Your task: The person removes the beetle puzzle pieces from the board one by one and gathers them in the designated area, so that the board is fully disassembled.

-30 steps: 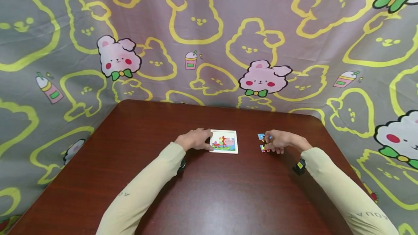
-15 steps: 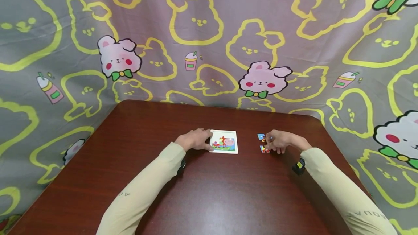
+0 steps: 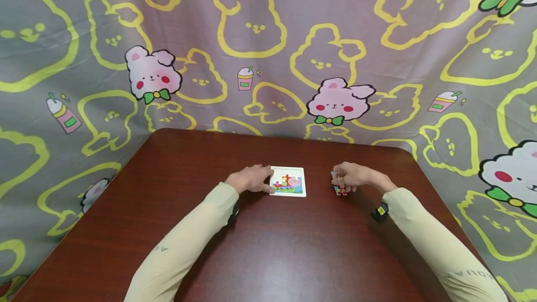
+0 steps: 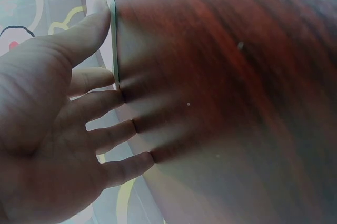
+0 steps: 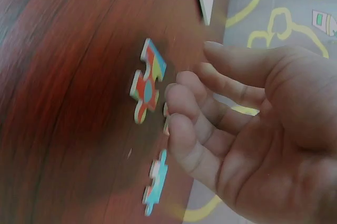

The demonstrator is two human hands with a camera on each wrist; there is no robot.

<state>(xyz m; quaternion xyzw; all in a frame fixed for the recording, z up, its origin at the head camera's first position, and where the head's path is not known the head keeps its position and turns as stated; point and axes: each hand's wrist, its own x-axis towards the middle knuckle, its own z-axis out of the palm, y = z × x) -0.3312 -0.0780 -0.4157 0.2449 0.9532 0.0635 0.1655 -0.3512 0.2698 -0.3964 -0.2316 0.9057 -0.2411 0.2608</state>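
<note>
Left hand (image 3: 249,179): fingers straight and spread, thumb touching the left edge of a white-framed puzzle board (image 3: 289,172), partly filled, on the wooden table (image 3: 285,246). Right hand (image 3: 351,174): fingers loosely curled, nothing visible in their hold, shifted slightly left over the loose pieces since half a second ago, apparently sorting rather than fitting. Loose stock, right of the board: red-and-yellow jigsaw piece (image 5: 148,90); light-blue jigsaw piece (image 5: 156,186).

The glossy wood-grained bench (image 3: 268,241) gleams below the left hand (image 3: 251,179), a smooth board (image 3: 295,172) touching it; smooth-faced puzzle pieces (image 5: 148,90) lie by the right hand (image 3: 355,176), matt cloth sleeves (image 3: 184,241) behind both, creased cloth curtain (image 3: 268,69) beyond.
</note>
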